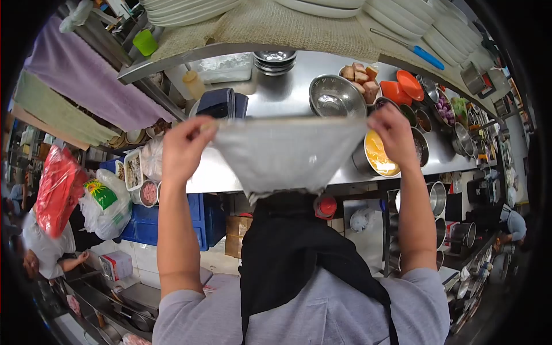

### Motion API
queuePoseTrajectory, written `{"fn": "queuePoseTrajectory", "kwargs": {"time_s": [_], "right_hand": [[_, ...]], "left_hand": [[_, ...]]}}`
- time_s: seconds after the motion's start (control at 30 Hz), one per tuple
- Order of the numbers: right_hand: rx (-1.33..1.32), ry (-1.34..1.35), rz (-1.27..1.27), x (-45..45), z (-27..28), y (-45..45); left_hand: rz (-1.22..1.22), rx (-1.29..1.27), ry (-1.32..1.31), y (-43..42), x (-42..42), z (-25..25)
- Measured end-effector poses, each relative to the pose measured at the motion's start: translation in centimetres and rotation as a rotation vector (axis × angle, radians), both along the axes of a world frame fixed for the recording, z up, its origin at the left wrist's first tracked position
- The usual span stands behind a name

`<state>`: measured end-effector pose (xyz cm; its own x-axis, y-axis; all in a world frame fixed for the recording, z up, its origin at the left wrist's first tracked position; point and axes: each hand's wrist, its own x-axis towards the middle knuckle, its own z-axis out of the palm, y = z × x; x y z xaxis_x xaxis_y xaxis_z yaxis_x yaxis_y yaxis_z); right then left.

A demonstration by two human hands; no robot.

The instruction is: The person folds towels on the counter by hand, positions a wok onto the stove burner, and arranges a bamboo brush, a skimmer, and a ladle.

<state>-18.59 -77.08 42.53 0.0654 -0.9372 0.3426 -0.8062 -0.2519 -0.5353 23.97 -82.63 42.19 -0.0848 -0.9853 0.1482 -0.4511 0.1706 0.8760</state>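
A thin white cloth [293, 152] hangs spread out in front of my body, blurred by motion. Its top edge is pulled straight between my two hands, and its lower edge falls close to my black apron. My left hand [187, 146] pinches the left top corner, my right hand [394, 132] the right one. Right of the cloth, just under my right hand, a metal pot of yellow liquid [380, 154] stands on the steel counter [276, 92]. Behind the cloth are a perforated metal bowl [336, 95] and a folded dark blue cloth [217, 104].
Stacked white plates [190, 11] line the shelf above, beside a blue-handled tool [428, 57]. Meat chunks [359, 75] and orange-red containers [397, 91] sit at the counter's back right. A blue crate [167, 221] stands low left. Another person [49, 241] is at far left.
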Motion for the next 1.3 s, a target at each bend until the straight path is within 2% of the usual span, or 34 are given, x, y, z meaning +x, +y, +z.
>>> {"fn": "queuePoseTrajectory", "kwargs": {"time_s": [0.1,0.13,0.17,0.2,0.23,0.3,0.4,0.47,0.67,0.77,0.8,0.83,0.9,0.93,0.97,1.13,1.2,1.23,1.3], "right_hand": [[0.108,-0.08,-0.197,0.2,-2.0,-4.8],[0.114,-0.077,-0.206,0.4,-2.7,-6.2],[0.234,-0.325,-0.256,0.7,-3.3,-7.6],[0.35,-0.575,-0.304,0.8,-3.9,-8.8],[0.349,-0.574,-0.314,0.8,-4.6,-10.1],[0.335,-0.848,-0.327,0.6,-5.7,-11.9],[0.284,-0.961,-0.31,-0.1,-6.1,-13.8],[0.276,-0.949,-0.315,-0.2,-6.1,-13.9],[0.087,-1.234,-0.223,1.2,-8.7,-9.0],[0.176,-1.314,-0.237,2.3,-15.0,-3.4],[0.247,-1.295,-0.336,3.1,-17.6,-1.5],[0.319,-1.274,-0.432,4.1,-20.3,0.5],[0.631,-1.29,-0.43,4.7,-25.8,3.8],[0.698,-1.272,-0.458,5.4,-27.8,5.1],[0.705,-1.278,-0.461,6.0,-28.0,5.3],[0.696,-1.261,-0.433,5.8,-27.0,4.5],[0.762,-1.157,-0.387,5.3,-27.1,4.7],[0.763,-1.157,-0.384,5.3,-27.2,4.9],[0.79,-0.996,-0.297,5.1,-27.5,5.5]], "left_hand": [[-0.125,0.022,0.022,-7.0,-0.6,-2.4],[-0.13,0.216,0.136,-9.0,-1.0,-3.0],[-0.132,0.409,0.25,-10.8,-1.4,-3.4],[-0.141,0.413,0.251,-12.4,-2.0,-3.9],[-0.101,0.41,0.303,-13.8,-2.8,-4.5],[-0.067,0.419,0.355,-16.0,-4.1,-5.1],[-0.065,0.378,0.388,-17.8,-5.0,-5.4],[-0.05,0.324,0.469,-18.1,-5.3,-5.7],[-0.039,0.201,0.704,-12.6,-4.6,-8.7],[-0.06,0.374,0.775,-8.1,-3.0,-15.8],[-0.061,0.431,0.802,-6.4,-2.9,-18.3],[-0.032,0.554,0.745,-4.8,-2.6,-20.4],[0.06,0.747,0.628,-2.5,-1.9,-25.7],[0.119,0.817,0.57,-1.8,-1.6,-28.0],[0.136,0.779,0.475,-1.1,-1.9,-28.2],[0.096,0.642,0.501,-1.3,-2.2,-27.6],[0.074,0.536,0.171,-1.2,-2.2,-27.1],[0.077,0.534,0.171,-0.8,-2.1,-27.7],[0.041,0.339,-0.048,0.1,-1.9,-29.4]]}}
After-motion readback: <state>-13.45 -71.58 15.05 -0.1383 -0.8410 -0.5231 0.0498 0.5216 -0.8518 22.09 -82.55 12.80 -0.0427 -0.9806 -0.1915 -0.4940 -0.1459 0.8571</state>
